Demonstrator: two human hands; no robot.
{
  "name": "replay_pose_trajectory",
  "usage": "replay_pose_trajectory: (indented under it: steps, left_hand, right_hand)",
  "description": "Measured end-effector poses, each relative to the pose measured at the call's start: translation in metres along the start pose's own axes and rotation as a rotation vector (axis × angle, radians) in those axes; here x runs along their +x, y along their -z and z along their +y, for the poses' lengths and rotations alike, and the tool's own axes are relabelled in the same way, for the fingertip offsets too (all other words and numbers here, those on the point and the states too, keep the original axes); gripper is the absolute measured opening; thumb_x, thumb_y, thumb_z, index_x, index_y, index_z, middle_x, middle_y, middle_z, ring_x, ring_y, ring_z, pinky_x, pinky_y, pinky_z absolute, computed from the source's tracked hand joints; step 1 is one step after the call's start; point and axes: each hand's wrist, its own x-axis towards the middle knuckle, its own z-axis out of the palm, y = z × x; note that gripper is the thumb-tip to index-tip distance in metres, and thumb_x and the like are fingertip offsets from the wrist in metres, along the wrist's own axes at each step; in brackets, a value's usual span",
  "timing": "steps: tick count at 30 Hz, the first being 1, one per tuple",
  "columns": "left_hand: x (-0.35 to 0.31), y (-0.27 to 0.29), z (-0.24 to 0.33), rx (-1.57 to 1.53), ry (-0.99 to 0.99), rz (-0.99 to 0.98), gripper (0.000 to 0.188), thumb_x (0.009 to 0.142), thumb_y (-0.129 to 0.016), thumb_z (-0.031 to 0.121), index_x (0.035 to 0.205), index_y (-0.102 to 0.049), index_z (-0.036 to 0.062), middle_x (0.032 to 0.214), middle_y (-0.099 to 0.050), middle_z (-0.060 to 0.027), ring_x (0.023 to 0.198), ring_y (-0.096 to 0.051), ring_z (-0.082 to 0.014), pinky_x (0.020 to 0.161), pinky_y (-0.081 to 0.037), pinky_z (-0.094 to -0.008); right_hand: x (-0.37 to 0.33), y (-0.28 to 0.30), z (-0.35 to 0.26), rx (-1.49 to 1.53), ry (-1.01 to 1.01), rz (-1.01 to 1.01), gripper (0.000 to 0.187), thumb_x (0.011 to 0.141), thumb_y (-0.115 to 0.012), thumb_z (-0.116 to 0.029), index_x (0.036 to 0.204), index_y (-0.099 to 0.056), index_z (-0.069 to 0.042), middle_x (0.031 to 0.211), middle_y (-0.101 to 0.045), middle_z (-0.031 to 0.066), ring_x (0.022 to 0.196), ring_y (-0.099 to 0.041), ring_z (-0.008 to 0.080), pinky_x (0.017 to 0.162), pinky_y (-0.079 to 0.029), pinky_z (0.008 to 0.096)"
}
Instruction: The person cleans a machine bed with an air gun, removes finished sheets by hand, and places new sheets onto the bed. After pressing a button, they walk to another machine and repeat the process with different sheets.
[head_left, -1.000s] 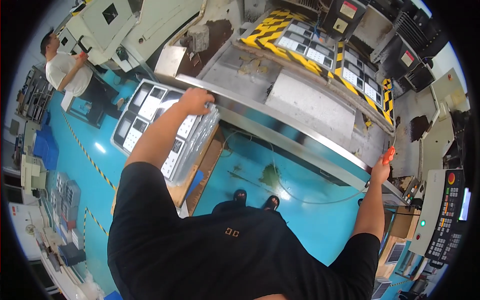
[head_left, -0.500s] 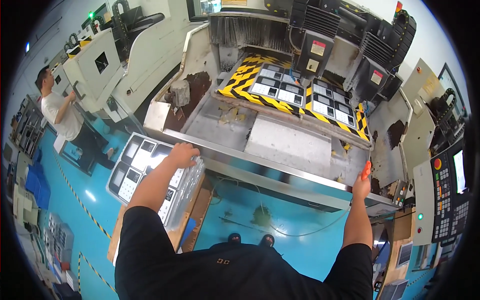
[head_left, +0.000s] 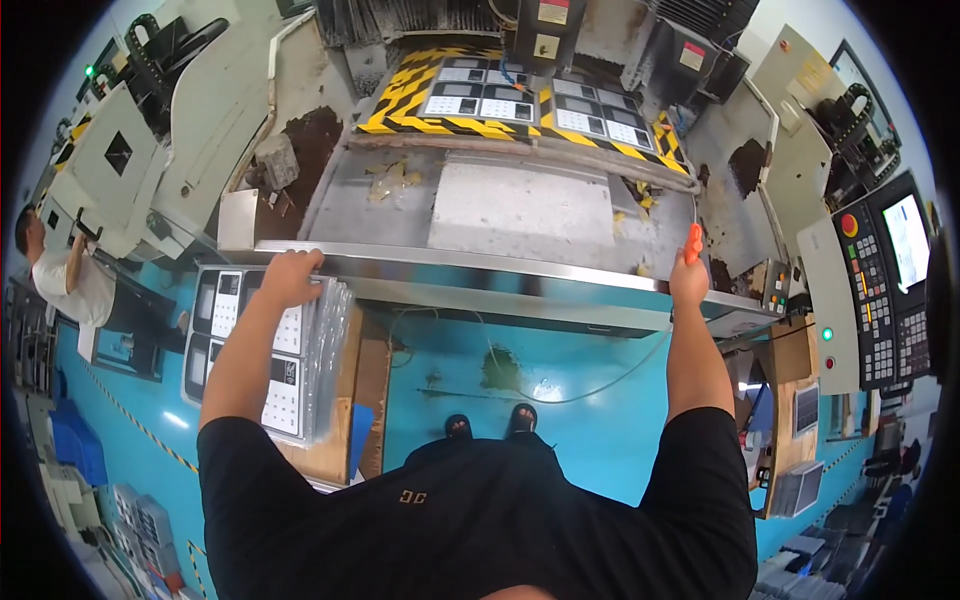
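My right hand [head_left: 689, 281] is wrapped around an orange air blow gun [head_left: 694, 243], held over the machine's front edge at the right. Its thin nozzle points up and away toward the machine bed. At the left, my left hand [head_left: 291, 279] lies on the far right part of a stack of panel sheets [head_left: 284, 395], fingers curled at the edge beside the machine's front rail. These sheets show white keypads and dark windows, with clear plastic layers along the side. Similar panels [head_left: 508, 105] lie on the machine bed, framed by yellow-black striped tape [head_left: 393, 104].
A steel front rail [head_left: 470, 273] crosses before me. Spindle heads [head_left: 545, 35] stand over the bed. A control panel [head_left: 880, 290] is at the right, with a thin hose [head_left: 575, 398] below the rail. Another person [head_left: 70, 285] works at a machine on the far left.
My view has shifted, so the machine sits higher and further left. My left hand stays by the stack's edge; the right still holds the blow gun.
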Motion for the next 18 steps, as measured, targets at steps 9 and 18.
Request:
replay_pose_trajectory:
  steps: [9,18]
  left_hand:
    - [-0.017,-0.005,0.037,0.269,0.107,-0.063,0.026,0.073,-0.066,0.018,0.098,-0.063,0.0123,0.090,-0.065,-0.0105,0.088,-0.064,-0.0298,0.080,-0.047,-0.0441]
    - [-0.054,-0.066,0.068,0.118,0.103,0.205,0.037,0.071,-0.066,0.009,0.107,-0.059,0.0098,0.106,-0.058,-0.0113,0.107,-0.055,-0.0323,0.083,-0.045,-0.0472]
  right_hand:
    - [-0.009,0.009,-0.007,0.065,0.034,0.027,0.049,0.089,-0.059,-0.048,0.087,-0.067,0.001,0.088,-0.068,0.0255,0.088,-0.065,0.0453,0.077,-0.050,0.0517]
    - [-0.008,0.009,-0.007,0.056,0.032,0.006,0.049,0.090,-0.058,-0.048,0.087,-0.067,0.000,0.089,-0.068,0.0249,0.088,-0.065,0.0446,0.078,-0.050,0.0512]
